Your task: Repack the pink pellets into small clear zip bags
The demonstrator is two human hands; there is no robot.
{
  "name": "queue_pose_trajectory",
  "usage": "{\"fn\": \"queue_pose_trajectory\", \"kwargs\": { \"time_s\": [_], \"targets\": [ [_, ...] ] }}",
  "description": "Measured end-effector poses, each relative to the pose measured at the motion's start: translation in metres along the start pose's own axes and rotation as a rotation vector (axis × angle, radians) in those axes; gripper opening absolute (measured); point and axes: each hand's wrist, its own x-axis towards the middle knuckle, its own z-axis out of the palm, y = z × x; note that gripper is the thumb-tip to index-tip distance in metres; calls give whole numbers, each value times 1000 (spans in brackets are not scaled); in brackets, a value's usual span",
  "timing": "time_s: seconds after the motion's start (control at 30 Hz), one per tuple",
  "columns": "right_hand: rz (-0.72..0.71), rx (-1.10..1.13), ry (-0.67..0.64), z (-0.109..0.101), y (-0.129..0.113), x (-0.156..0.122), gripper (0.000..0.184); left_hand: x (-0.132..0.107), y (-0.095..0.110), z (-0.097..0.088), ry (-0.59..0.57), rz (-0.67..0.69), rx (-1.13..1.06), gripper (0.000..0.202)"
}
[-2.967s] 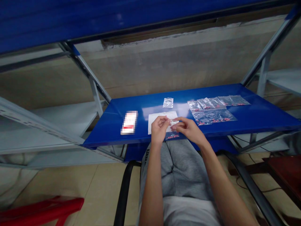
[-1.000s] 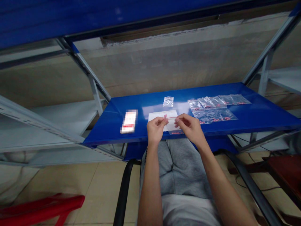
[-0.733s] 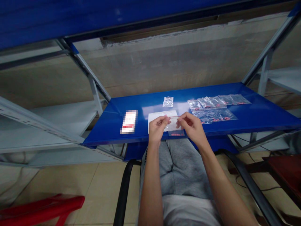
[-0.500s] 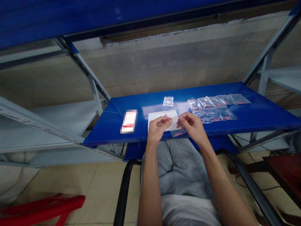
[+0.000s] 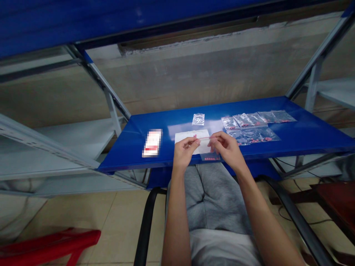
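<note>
My left hand [image 5: 185, 149] pinches the left end of the red top strip of a clear zip bag [image 5: 210, 150]. At the strip's right end, my right hand [image 5: 226, 145] grips the same bag between thumb and fingers. The bag hangs near the table's front edge, with several small red pieces lined up along its bottom. Behind it a white sheet of paper [image 5: 179, 137] lies on the blue table, and a few tiny red pieces [image 5: 195, 136] rest on that sheet.
Several clear bags with red pieces [image 5: 253, 127] lie in rows on the right of the blue table [image 5: 166, 147]. Another clear bag [image 5: 198, 119] lies behind the paper. A blurred white and red item [image 5: 152, 143] is at left. Black chair armrests [image 5: 148, 225] flank my legs.
The bag's red strip is now stretched level between both hands, and the bag hangs flatter, facing me. My left hand has shifted slightly left.
</note>
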Motion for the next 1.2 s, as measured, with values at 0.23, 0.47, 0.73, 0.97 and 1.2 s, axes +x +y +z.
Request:
{"fn": "queue_pose_trajectory", "kwargs": {
  "time_s": [0.23, 0.47, 0.73, 0.97, 1.2],
  "targets": [
    [-21, -117, -38, 0, 3, -1, 24, -1, -1, 0, -15, -7, 36, 25],
    [-13, -189, -21, -2, 10, -3, 26, -5, 5, 6, -86, -33, 82, 26],
    [1, -167, -35, -4, 12, -7, 27, -5, 1, 15, -93, 11, 136, 24],
    [27, -177, -64, -10, 13, -6, 27, -9, 5, 20, -75, 70, 220, 21],
    [3, -220, -66, -16, 9, -8, 25, -8, 9, 27, -71, 38, 227, 21]
  ]
}}
